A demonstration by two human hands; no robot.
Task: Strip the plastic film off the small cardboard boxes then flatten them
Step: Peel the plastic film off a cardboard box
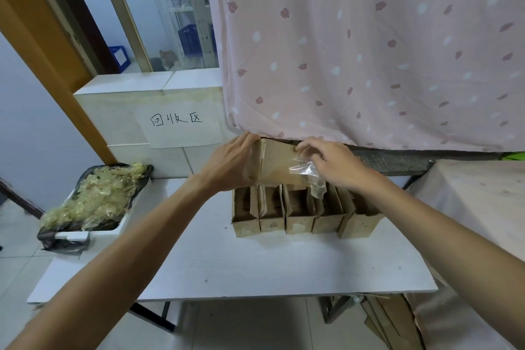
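Left hand (pixel 230 162) and right hand (pixel 335 163): bare. Left forearm (pixel 159 224) and right forearm (pixel 417 207): bare along full visible length, apparently lean; wide-angle distortion limits certainty.

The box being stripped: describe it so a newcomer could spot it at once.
On the white table before the pink curtain, five open cardboard boxes stand in a row. The box is held just above that row, the left hand gripping its end. It alone is off the table, with clear film hanging from it that the right hand pinches.
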